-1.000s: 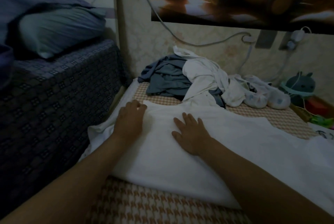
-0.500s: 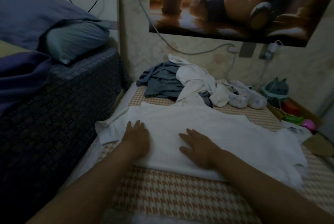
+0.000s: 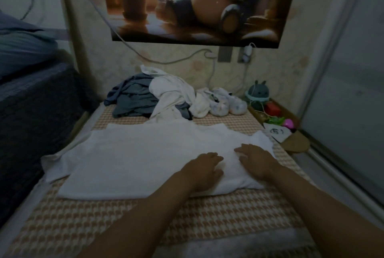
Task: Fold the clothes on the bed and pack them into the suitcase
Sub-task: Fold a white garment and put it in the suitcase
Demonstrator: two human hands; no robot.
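The right hand [image 3: 257, 160] lies flat on the white garment [image 3: 135, 158] with its fingers spread and pressing the cloth down. The left hand [image 3: 204, 169] rests just beside it on the same cloth with its fingers a little bent, and I cannot see it pinching any fold. Both hands are on the right part of the garment, near its near edge. The garment itself is laid out wide across the checked bed cover [image 3: 207, 216], with 1 sleeve sticking out at the left, so I judge it is being smoothed and is at most partly folded. Farther away, near the wall, a pile of clothes [image 3: 145, 99] lies crumpled, blue-grey and white pieces mixed together and not folded at all. Just right of the pile are small white shoes [image 3: 226, 103]. I see no suitcase in my view and no finished stack anywhere. So I think the task is at an early stage: this 1 garment must be finished, then the pile, then all the packing.
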